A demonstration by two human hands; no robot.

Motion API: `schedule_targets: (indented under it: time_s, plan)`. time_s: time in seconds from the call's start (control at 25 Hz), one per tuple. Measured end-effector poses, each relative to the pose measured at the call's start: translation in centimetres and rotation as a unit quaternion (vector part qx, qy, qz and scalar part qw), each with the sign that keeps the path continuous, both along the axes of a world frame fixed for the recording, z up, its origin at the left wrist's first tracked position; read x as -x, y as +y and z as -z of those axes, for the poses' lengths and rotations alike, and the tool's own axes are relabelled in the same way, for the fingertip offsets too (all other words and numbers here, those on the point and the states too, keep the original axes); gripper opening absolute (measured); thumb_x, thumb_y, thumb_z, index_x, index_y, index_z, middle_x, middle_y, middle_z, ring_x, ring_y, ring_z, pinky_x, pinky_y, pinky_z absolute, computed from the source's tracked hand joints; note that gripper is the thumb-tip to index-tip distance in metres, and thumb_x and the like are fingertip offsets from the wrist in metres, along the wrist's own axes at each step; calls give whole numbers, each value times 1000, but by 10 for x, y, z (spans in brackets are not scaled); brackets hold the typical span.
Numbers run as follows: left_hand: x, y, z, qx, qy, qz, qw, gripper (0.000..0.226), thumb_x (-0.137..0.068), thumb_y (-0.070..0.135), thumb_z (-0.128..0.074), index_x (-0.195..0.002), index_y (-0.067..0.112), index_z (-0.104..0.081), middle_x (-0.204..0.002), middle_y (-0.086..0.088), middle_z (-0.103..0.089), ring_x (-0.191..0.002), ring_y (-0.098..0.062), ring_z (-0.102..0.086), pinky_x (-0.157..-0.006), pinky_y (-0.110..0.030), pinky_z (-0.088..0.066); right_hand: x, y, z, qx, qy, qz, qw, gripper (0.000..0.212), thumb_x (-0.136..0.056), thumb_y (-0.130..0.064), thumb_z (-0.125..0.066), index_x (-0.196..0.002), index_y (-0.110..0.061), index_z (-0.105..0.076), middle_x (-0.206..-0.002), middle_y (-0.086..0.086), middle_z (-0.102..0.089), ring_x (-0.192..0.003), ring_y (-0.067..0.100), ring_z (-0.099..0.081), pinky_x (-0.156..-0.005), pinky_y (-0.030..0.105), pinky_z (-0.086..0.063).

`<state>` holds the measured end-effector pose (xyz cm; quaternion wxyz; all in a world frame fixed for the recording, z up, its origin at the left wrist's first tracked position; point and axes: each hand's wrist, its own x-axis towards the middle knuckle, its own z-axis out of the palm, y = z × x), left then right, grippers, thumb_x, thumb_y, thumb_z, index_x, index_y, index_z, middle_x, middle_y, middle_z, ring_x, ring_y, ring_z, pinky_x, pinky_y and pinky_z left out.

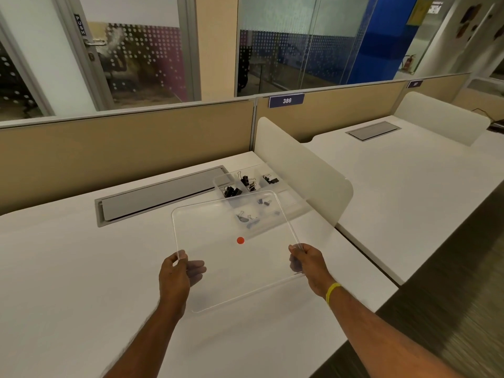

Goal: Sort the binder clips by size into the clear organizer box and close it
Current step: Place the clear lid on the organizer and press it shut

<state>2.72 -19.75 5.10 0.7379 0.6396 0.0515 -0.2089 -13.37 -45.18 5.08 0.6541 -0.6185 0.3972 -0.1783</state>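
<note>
clear lid held up over the white desk, tilted, far edge overlapping the near part of the clear organizer box. left hand pinching the lid's left edge, thumb on top, fingers seen through the plastic beneath. right hand gripping the right edge the same way, yellow wristband on that wrist. small red dot showing near the lid's middle; cannot tell whether on the lid or the desk.

organizer box resting on the desk beyond the lid, just beside the white divider panel. black binder clips lying in the far compartments, grouped apart in three heaps. smaller clips visible through the lid in nearer compartments, blurred by the plastic.

grey cable hatch set into the desk left of the box, touching nothing. tan partition running along the back of the desk, blue plate marked 386 on top of it. second white desk on the far side of the divider, with its own grey hatch. glass walls and a door marked push behind.
</note>
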Motion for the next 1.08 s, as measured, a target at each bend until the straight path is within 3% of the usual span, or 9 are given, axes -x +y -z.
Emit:
schedule_targets:
  time_s: [0.16,0.24,0.36,0.56,0.68,0.8,0.88,0.96,1.08]
  plan:
    - [1,-29,5,-34,-27,3,999,21,-100,11,-47,-121,10,-47,-88,-10,-67,-64,-9,-69,-66,-33,-52,-16,-35,-1,46,28,0,999,30,-94,-21,-61,-70,-5,-53,-60,7,-51,-53,17,-50,-52,20,-45]
    - [-1,-48,8,-45,-50,0,998,26,-99,8,-48,-124,13,-44,-101,-9,-67,-77,-13,-71,-67,-32,-53,-25,-55,0,66,27,-4,997,30,-94,-21,-60,-70,-6,-52,-61,6,-49,-54,17,-47,-52,20,-44]
    - [-8,-79,11,-59,-71,-5,996,35,-98,5,-48,-131,9,-40,-118,-10,-62,-103,-24,-65,-76,-34,-54,-40,-90,3,121,36,-4,992,24,-94,-27,-60,-82,-7,-65,-71,3,-61,-64,14,-55,-64,26,-47]
    - [-28,-135,8,-112,-119,17,986,47,-97,9,-51,-140,14,-35,-135,-3,-52,-113,-17,-58,-101,-41,-47,-77,-150,-6,209,33,-5,977,19,-92,-29,-64,-91,-12,-73,-81,-3,-68,-76,12,-59,-74,26,-46]
    - [-48,-168,10,-146,-135,37,979,58,-96,10,-54,-148,12,-26,-147,-3,-41,-131,-20,-46,-106,-32,-36,-103,-188,-8,234,56,-8,971,26,-93,-30,-63,-103,-8,-73,-98,5,-73,-94,19,-65,-85,28,-47]
    - [-69,-196,16,-158,-135,53,977,69,-96,11,-56,-152,14,-17,-156,-4,-32,-141,-22,-34,-114,-39,-31,-128,-221,-7,234,78,-12,969,39,-95,-32,-60,-123,-5,-65,-125,8,-66,-120,21,-58,-98,22,-38]
    - [-79,-209,22,-163,-132,55,976,70,-96,10,-56,-153,13,-15,-158,-5,-26,-144,-21,-28,-117,-39,-26,-140,-236,-3,228,81,-26,970,43,-97,-30,-58,-129,-3,-59,-133,9,-61,-127,22,-53,-100,19,-33]
    - [-88,-219,31,-174,-127,52,975,69,-96,11,-56,-153,13,-16,-159,-6,-23,-146,-22,-25,-117,-37,-23,-151,-245,2,223,86,-37,970,41,-98,-29,-56,-128,-2,-60,-132,11,-61,-126,24,-53,-100,21,-34]
    - [-101,-228,44,-197,-120,50,972,59,-95,12,-57,-145,14,-27,-152,-12,-35,-137,-32,-39,-113,-49,-34,-163,-254,15,225,86,-43,970,35,-99,-26,-52,-104,5,-67,-109,21,-69,-106,34,-62,-89,31,-45]
